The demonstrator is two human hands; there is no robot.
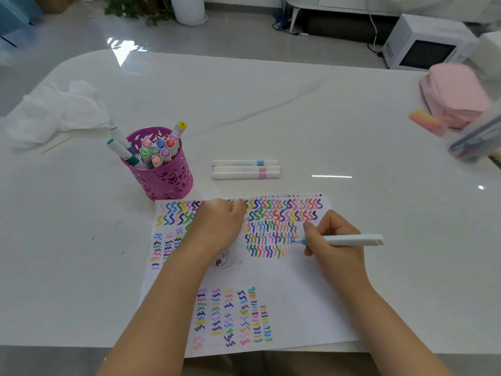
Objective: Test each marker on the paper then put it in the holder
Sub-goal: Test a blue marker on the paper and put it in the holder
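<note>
- Left of centre: magenta holder (162, 183) stands upright with markers (157, 150) in it, caps up.
- Left hand (219, 221) rests on the upper edge of the paper (298, 294), fingers curled under. We cannot tell if it holds anything.
- Centre, above the paper: 3 loose markers (245, 169) lie side by side.
- Right of centre: right hand (330, 245) grips a white marker (352, 240), blue tip touching the paper.
</note>
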